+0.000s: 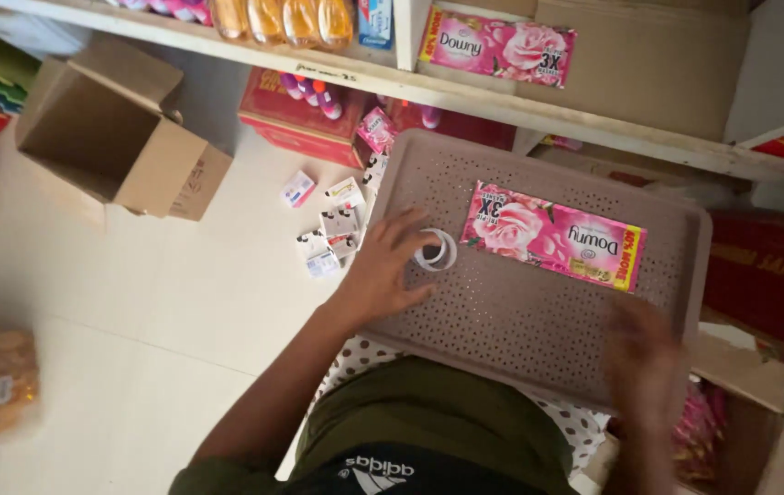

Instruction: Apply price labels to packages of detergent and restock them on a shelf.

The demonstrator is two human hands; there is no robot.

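While lying flat on perforated tray point(502, 312), tape roll point(435, 249) faces hole-up, round, no clear long axis. Left hand point(387, 266) rests palm-down, fingers spread, fingertips touching roll; roll sits just beyond fingertips. Pink sachet strip point(552, 236) lies past roll, long axis slanting across tray. Right hand point(641, 353) blurred at tray's near edge; grip cannot be judged. Small boxes point(328, 229) on floor outside left hand.

Clear tape roll point(436, 249): small, ring-shaped, lying flat on perforated grey-brown tray point(520, 321), near its left edge. Pink flowered sachet strip point(552, 236): flat, slightly tilted, well right of the roll.
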